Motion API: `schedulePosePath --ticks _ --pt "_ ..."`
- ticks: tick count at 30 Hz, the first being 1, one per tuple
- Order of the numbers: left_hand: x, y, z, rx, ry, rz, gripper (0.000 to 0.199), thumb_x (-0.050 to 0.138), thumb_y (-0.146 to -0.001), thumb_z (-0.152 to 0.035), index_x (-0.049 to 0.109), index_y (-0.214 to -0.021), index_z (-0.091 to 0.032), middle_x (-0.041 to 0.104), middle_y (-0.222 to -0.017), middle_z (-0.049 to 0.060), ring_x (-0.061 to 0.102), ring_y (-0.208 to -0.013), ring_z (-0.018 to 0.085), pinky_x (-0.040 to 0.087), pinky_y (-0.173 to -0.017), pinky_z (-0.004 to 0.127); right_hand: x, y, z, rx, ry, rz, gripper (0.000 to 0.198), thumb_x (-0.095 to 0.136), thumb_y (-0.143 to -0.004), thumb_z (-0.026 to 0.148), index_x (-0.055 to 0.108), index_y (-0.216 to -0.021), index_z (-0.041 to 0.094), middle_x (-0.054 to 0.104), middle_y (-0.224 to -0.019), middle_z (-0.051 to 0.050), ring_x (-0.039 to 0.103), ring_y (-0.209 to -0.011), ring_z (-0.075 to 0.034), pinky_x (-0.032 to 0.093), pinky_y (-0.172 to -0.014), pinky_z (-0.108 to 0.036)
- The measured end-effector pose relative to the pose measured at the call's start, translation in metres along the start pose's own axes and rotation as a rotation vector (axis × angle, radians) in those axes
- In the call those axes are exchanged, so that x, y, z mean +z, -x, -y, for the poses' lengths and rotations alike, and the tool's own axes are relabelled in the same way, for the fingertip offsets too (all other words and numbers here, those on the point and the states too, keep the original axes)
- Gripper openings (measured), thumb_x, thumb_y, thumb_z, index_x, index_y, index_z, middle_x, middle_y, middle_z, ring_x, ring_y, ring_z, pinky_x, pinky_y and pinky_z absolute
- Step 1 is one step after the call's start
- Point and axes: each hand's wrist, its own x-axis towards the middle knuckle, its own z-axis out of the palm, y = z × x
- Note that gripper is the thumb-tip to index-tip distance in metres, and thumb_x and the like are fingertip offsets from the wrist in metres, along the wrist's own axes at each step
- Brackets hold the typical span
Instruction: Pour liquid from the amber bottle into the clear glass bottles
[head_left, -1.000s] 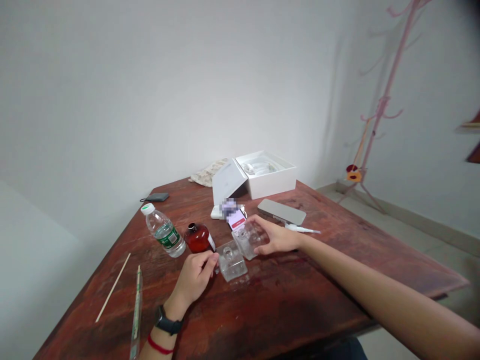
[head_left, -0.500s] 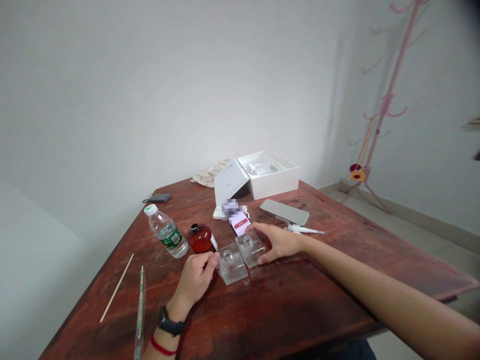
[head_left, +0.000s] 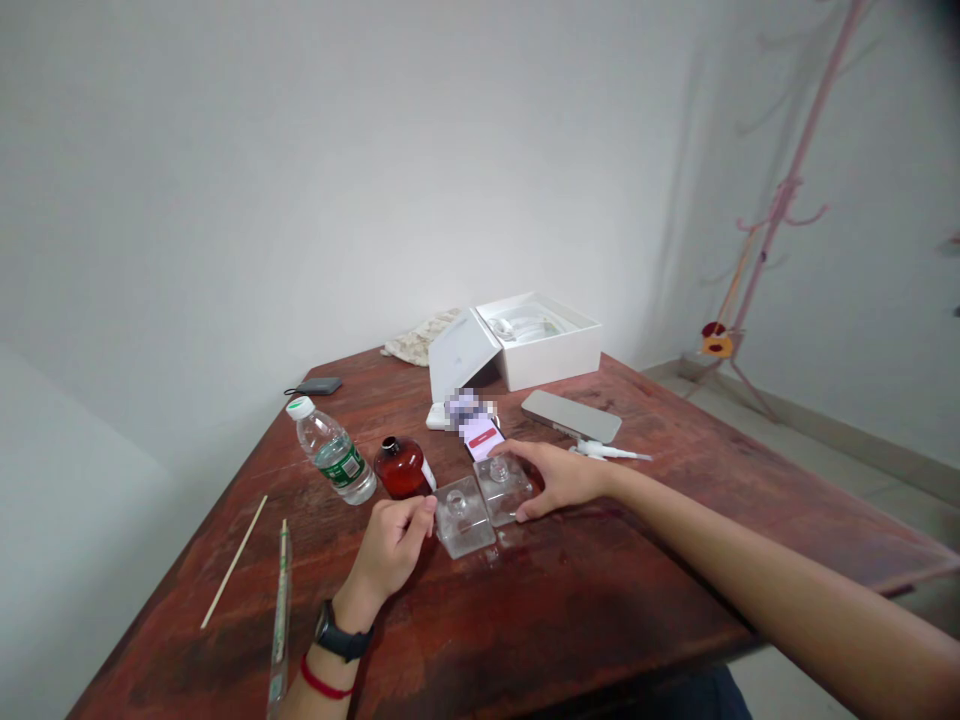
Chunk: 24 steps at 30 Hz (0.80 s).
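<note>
Left clear bottle (head_left: 468, 527) and right clear bottle (head_left: 513, 498); two, side by side, near middle of table (head_left: 480, 640).
Right hand (head_left: 564, 476) grasps the right clear bottle; left hand (head_left: 397, 542), curled, at the left clear bottle's left edge, grip cannot be told; step in hand, seemingly, steadying the pair; next move likely calls for a light touch; also brown bottle (head_left: 400, 470), one; water bottle (head_left: 330, 456), one; white box (head_left: 556, 360), one.

Soft light, dark upper-right corner
</note>
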Motion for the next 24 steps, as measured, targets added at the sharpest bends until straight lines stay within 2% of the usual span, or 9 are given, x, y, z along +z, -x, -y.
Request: schedulePosePath --ticks 13,24 --pt "-0.0004 0.0008 0.0010 0.034 -0.002 -0.014 0.057 0.042 -0.112 -0.044 0.057 -0.062 -0.021 0.055 -0.054 -0.002 0.056 -0.051 0.014 0.037 -0.058 0.026 -0.0010 0.0001 0.0007 0.020 -0.029 0.002 0.092 0.095 -0.068 0.046 0.056 -0.146 0.021 0.075 -0.135 -0.012 0.073 -0.118 -0.033 0.055 -0.103 -0.043" --pt "-0.0005 0.0003 0.0008 0.030 -0.001 0.001 0.057 0.042 -0.112 -0.046 0.049 -0.060 -0.022 0.050 -0.053 -0.003 0.052 -0.049 0.013 0.034 -0.056 0.027 -0.0015 0.0002 0.0017 0.029 -0.013 0.002 0.092 0.095 -0.067 0.045 0.057 -0.146 0.020 0.076 -0.132 -0.011 0.074 -0.112 -0.032 0.058 -0.097 -0.040"
